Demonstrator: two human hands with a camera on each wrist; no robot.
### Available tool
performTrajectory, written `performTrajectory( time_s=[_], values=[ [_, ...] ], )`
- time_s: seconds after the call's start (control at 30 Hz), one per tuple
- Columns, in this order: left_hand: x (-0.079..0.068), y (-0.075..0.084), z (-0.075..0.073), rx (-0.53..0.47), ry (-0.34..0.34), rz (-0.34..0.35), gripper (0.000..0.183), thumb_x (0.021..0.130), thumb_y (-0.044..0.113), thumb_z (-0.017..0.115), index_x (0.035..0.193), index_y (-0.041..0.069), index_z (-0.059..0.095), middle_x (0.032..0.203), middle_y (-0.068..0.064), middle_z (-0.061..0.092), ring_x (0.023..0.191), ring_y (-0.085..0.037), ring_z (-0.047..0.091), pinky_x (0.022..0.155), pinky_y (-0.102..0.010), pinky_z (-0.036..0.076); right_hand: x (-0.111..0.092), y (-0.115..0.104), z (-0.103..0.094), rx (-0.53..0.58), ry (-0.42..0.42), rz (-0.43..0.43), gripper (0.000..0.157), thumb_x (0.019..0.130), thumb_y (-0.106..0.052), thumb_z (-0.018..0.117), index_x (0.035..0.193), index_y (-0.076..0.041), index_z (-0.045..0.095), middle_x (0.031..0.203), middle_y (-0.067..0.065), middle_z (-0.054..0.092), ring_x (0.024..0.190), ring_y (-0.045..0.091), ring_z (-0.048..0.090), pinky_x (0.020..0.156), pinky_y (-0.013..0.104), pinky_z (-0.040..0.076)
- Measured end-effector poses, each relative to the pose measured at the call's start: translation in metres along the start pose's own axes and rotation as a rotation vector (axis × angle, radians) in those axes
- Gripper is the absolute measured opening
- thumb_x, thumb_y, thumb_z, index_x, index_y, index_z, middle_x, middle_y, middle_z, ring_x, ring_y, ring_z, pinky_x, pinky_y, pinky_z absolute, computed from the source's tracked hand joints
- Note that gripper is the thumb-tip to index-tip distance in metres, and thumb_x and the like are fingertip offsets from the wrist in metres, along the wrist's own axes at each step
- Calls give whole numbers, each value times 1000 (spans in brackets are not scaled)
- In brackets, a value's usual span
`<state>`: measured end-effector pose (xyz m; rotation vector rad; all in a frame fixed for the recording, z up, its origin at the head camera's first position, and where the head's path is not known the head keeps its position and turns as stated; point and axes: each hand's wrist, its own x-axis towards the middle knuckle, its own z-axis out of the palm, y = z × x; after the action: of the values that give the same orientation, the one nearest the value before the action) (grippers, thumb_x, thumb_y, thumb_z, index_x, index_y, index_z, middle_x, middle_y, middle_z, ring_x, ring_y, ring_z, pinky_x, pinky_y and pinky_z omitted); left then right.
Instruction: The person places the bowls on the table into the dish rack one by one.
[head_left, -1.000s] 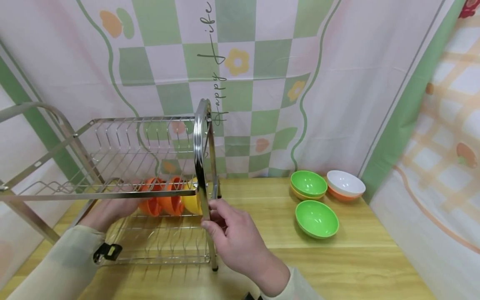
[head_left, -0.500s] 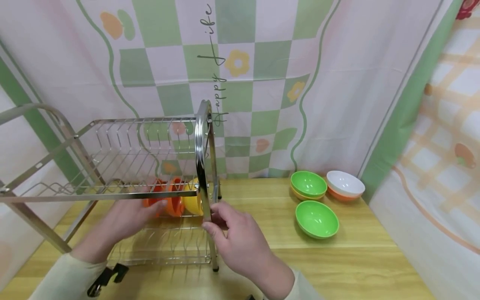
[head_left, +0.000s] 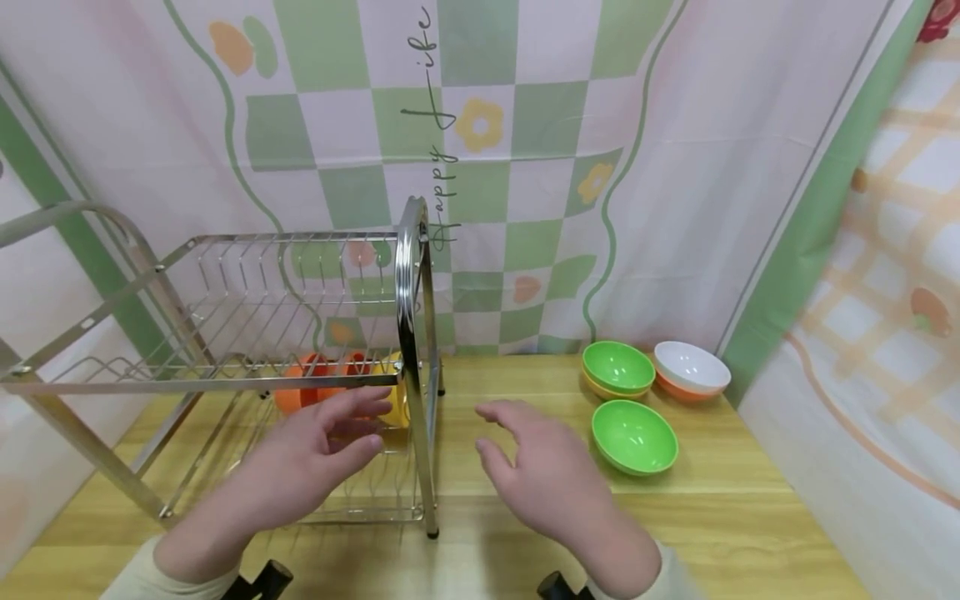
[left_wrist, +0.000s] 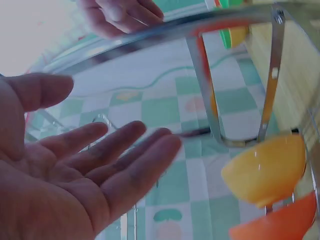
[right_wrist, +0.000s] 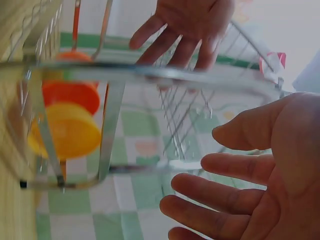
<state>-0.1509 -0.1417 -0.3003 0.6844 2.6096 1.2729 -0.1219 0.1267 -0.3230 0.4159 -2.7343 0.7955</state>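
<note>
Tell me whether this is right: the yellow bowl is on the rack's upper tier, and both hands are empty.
The tier is wrong: the yellow bowl is on the lower tier of the rack, as the head view shows. The left hand and right hand are indeed empty.

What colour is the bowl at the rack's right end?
Yellow; this bowl shows best in the left wrist view.

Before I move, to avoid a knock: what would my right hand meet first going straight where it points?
Your right hand would probably meet the metal rack's right side frame, though depth is unclear.
</note>
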Motion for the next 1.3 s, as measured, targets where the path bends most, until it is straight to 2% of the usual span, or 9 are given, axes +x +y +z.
performTrajectory(
  time_s=[0.23,0.57,0.83,0.97,1.03,1.13,1.2,1.23,1.3],
  values=[
    [3,4,13,-250,-16,91,45,100,27,63,141,10,53,133,-6,60,117,-22,60,94,-30,51,-2,37,-19,-45,48,73,33,96,-28,64,125,-12,68,123,5,67,114,28,62,94,49,49],
    [5,8,25,-412,29,163,41,103,18,58,138,-3,52,127,-17,62,113,-28,61,94,-32,52,-12,98,-62,-86,71,249,45,100,-33,57,137,-8,59,131,18,61,120,44,54,94,63,42],
    [8,11,32,-501,17,206,34,103,13,56,132,-5,55,124,-15,65,114,-38,60,94,-38,52,-28,152,-85,1,200,376,52,102,-35,56,141,-1,51,129,25,60,111,45,58,87,61,43],
    [9,10,35,-521,26,211,35,103,12,56,133,-7,54,123,-18,64,113,-41,59,93,-39,53,-35,177,-91,100,193,449,58,103,-36,53,145,4,43,134,31,53,117,49,54,86,61,45],
    [10,10,36,-524,36,198,38,103,13,57,135,-7,52,122,-18,64,113,-41,59,92,-39,53,-37,188,-91,183,189,481,61,104,-34,51,147,6,38,136,33,50,117,48,52,85,51,51],
    [11,10,38,-523,65,162,38,101,13,61,134,-5,52,118,-18,64,110,-38,61,91,-38,54,-39,206,-88,380,196,530,63,105,-28,50,150,10,27,141,34,42,106,27,61,80,33,57],
    [12,10,40,-507,87,138,37,100,14,63,131,-3,54,117,-18,64,107,-35,63,89,-36,55,-40,218,-85,547,216,566,65,105,-24,51,151,11,21,144,33,36,97,11,61,76,25,57],
    [12,10,40,-489,97,133,35,99,15,64,128,-2,55,115,-17,64,105,-33,63,88,-35,55,-41,223,-84,629,228,585,66,105,-22,52,152,11,19,142,31,36,93,6,61,77,26,57],
    [13,9,42,-455,113,122,32,98,15,66,125,1,57,113,-15,65,103,-29,65,86,-34,56,-44,233,-83,802,249,625,57,104,-19,55,150,2,29,132,22,47,87,2,61,77,30,58]
  ],
)
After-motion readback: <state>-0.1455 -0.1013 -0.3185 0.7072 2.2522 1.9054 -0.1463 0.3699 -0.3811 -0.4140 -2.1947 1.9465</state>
